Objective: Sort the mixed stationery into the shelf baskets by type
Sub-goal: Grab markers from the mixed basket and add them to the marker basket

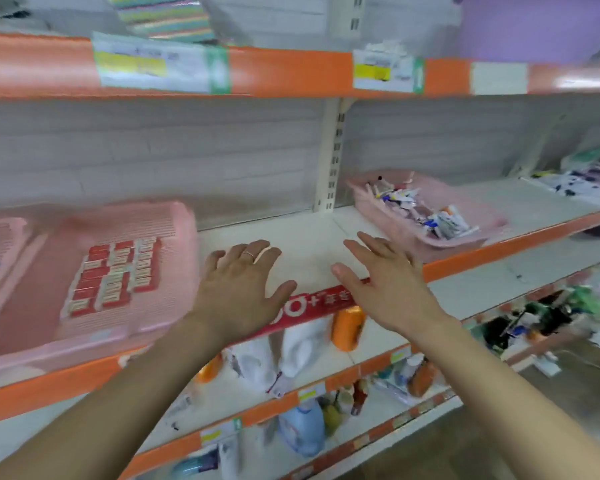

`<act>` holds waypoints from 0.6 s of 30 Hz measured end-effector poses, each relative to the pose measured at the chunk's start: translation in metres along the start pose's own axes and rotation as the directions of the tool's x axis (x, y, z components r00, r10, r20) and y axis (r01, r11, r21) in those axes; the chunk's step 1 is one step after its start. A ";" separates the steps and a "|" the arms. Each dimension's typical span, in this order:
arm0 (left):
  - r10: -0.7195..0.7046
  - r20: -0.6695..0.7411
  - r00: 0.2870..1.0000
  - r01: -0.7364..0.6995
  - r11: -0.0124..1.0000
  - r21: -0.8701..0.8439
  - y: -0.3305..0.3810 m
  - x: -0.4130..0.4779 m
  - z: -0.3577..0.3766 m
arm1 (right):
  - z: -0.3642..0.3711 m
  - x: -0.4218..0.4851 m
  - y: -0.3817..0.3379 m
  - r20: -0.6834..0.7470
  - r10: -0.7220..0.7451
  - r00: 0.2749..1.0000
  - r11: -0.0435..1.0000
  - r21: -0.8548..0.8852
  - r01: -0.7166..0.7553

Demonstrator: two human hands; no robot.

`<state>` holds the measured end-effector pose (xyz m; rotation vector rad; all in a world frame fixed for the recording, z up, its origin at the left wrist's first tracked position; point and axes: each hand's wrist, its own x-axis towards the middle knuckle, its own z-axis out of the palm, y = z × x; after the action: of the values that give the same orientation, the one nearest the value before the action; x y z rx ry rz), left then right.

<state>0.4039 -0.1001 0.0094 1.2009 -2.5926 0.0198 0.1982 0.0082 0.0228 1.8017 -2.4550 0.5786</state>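
A large pink basket point(160, 223) stands on the white shelf point(305, 237) at the left, with several red-and-white packs point(115, 271) lying in rows inside. A second pink basket point(465, 242) at the right holds a jumble of mixed small stationery point(426, 213). The corner of a third pink basket point(0, 237) shows at the far left edge. My left hand point(239, 289) hovers over the shelf's front edge, fingers spread and empty, just right of the large basket. My right hand point(388, 282) is beside it, fingers straight, also empty.
An orange-edged upper shelf point(291, 74) with price labels hangs overhead, a purple tub point(534, 26) on it at the right. Lower shelves hold bottles point(302, 431) and an orange container point(347, 327). More loose goods point(582, 181) lie at the far right.
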 end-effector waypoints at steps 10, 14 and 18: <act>0.067 -0.008 0.998 -0.067 0.998 -0.017 0.142 0.037 0.013 | -0.070 -0.019 0.128 -0.044 0.068 0.997 0.998 0.001 -0.068; 0.115 0.006 0.993 -0.115 0.993 -0.034 0.173 0.056 0.022 | -0.079 -0.024 0.157 -0.034 0.087 0.996 0.996 0.015 -0.086; 0.138 0.006 0.990 -0.137 0.989 -0.049 0.193 0.078 0.033 | -0.081 -0.020 0.180 -0.033 0.094 0.995 0.995 0.020 -0.094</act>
<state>0.2031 -0.0364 0.0185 1.0061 -2.6635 -0.0206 0.0223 0.0984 0.0446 1.6753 -2.5314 0.6346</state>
